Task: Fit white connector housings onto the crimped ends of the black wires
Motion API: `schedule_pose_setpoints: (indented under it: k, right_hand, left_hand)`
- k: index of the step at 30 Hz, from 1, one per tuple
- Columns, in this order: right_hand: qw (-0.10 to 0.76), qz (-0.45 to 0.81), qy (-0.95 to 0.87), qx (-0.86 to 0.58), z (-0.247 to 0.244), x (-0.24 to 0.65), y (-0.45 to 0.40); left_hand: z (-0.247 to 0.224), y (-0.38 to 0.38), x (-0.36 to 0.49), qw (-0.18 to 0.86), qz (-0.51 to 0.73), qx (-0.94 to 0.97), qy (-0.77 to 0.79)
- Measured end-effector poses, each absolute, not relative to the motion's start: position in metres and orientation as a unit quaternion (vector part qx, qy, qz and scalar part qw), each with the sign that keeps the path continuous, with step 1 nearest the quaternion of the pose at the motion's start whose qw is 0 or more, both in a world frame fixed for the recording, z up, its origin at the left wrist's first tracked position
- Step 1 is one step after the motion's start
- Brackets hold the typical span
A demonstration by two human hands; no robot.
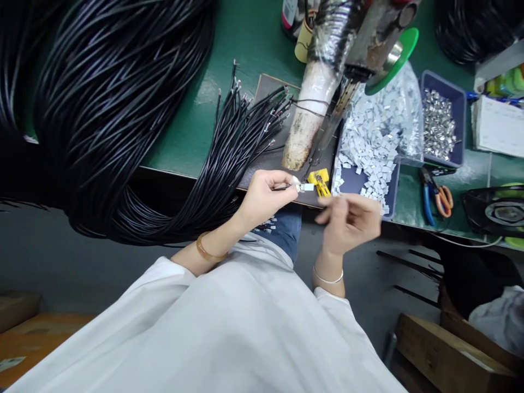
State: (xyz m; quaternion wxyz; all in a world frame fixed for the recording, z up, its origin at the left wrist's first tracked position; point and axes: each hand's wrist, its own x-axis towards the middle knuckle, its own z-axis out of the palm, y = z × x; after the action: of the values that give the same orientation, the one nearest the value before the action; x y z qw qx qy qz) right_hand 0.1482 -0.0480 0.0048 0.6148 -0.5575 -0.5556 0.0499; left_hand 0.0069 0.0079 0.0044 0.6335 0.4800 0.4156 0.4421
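My left hand (268,195) pinches the end of a thin black cable between thumb and fingers. A small white flat piece (307,187) sticks out past the fingertips at the cable's end. Just right of it, a small yellow block (319,180) is fixed at the front edge of a dark board (262,169). My right hand (347,218) is beside the yellow block, with its fingers partly curled and smeared by motion; whether anything is in them I cannot make out. A bundle of black cables (229,147) with stripped ends lies left of my left hand.
A soldering iron (344,101) and a plastic-wrapped tube (309,109) hang over the board. On the right are a tray (396,185) of small white pieces, a bin (460,125) of metal parts, pliers (436,199) and a fan (499,213). Thick cable coils (118,98) cover the left.
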Motion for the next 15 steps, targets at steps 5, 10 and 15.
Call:
schedule_pose_setpoints:
  k: [5, 10, 15]
  right_hand:
    - [0.662, 0.085, -0.517, -0.536, 0.017, 0.157, -0.052]
    - [0.52, 0.057, -0.599, -0.606, 0.008, 0.15, -0.056]
    - [0.464, -0.022, -0.669, -0.58, 0.0, 0.146, -0.049]
  left_hand:
    - [0.009, 0.005, 0.005, 0.643, 0.443, 0.476, 0.404]
    - [0.013, 0.004, 0.006, 0.639, 0.443, 0.479, 0.408]
    - [0.007, 0.005, 0.009, 0.614, 0.454, 0.484, 0.427]
